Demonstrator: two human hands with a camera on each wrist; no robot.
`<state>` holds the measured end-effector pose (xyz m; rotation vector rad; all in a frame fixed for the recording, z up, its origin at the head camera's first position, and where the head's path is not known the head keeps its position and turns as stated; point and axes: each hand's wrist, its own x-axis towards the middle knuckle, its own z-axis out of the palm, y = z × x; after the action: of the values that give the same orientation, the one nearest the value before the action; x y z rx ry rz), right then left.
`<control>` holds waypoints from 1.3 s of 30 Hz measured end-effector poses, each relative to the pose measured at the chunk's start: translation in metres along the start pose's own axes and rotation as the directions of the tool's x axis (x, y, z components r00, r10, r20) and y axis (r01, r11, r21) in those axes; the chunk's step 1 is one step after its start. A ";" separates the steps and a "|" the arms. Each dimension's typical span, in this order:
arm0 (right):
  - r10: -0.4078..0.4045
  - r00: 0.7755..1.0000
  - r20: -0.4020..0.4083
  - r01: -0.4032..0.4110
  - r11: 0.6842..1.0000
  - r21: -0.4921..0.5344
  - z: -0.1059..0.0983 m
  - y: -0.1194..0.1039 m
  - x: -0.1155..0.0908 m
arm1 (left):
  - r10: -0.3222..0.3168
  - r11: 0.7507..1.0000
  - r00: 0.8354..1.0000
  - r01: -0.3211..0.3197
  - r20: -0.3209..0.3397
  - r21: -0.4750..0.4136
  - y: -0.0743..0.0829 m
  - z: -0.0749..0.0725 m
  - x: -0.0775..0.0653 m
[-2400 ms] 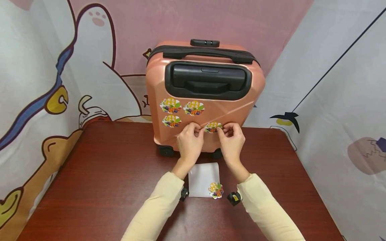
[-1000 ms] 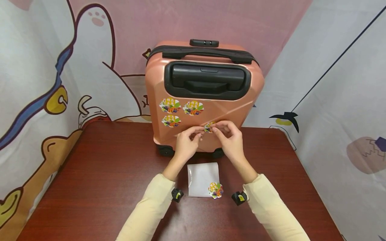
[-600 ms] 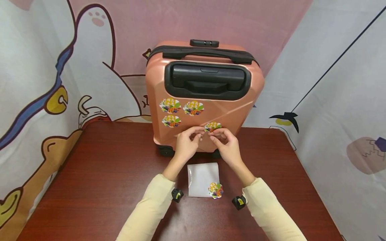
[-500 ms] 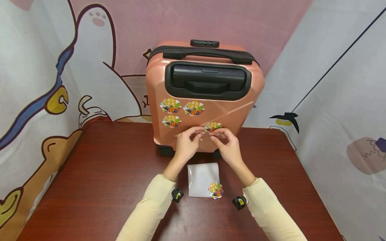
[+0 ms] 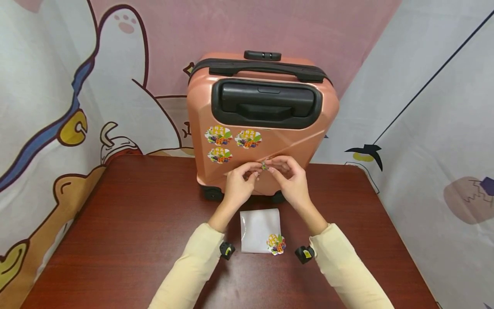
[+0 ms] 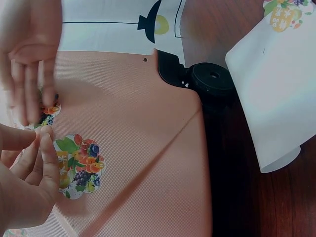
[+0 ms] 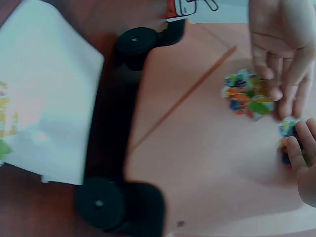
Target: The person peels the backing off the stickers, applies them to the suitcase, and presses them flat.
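Note:
A salmon-pink suitcase (image 5: 295, 141) stands upright on the table, its lower front facing the person. The left hand (image 5: 240, 182) is held at the left edge of a fruit-print sticker (image 5: 264, 166) low on that front, fingers loosely bent. Over the same sticker lies the right hand (image 5: 296, 180), its extended fingers covering most of the print; the right wrist view shows these fingers (image 7: 305, 143) across the sticker. Three matching stickers are on the suitcase's left side: an upper-left sticker (image 5: 218, 135), an upper-right sticker (image 5: 248, 139) and a lower-left sticker (image 5: 220, 155).
On the brown table (image 5: 146, 231) in front of the suitcase lies a white sheet (image 5: 254, 227), with a loose-looking fruit sticker (image 5: 275, 243) overhanging its lower right corner. Black wheels (image 5: 212, 194) are under the suitcase. A printed cloth (image 5: 424, 141) hangs around the table.
The right hand moves up from just below the lower-right sticker and covers most of it. Earlier, both hands were at that sticker's two sides. The left hand has stayed nearly still in the last second.

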<state>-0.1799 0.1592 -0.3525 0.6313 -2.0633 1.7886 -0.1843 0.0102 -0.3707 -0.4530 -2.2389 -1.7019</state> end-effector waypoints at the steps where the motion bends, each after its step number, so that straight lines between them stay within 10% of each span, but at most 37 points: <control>1: 0.023 1.000 -0.010 -0.023 1.000 -0.013 0.000 0.000 -0.002 | -0.001 1.000 1.000 0.001 0.001 0.001 0.000 0.000 0.000; 10: 0.134 0.990 -0.041 -0.137 0.987 -0.079 -0.001 0.008 -0.017 | -0.001 1.000 1.000 0.001 -0.005 -0.021 0.001 0.000 -0.001; 21: -0.051 0.999 0.015 0.051 0.999 -0.006 -0.004 0.001 0.002 | 0.006 1.000 1.000 -0.006 -0.007 -0.001 0.000 0.001 0.000; 32: 0.110 0.994 -0.023 -0.112 0.990 -0.084 -0.002 -0.013 -0.009 | 0.006 1.000 1.000 -0.006 -0.009 0.004 0.000 0.001 0.000; 39: 0.045 0.996 -0.072 -0.049 0.997 -0.056 -0.010 -0.004 -0.002 | 0.005 1.000 1.000 -0.006 -0.014 -0.020 -0.001 0.002 0.001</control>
<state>-0.1760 0.1686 -0.3488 0.5009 -2.0902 1.7443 -0.1853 0.0117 -0.3714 -0.4503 -2.2106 -1.7216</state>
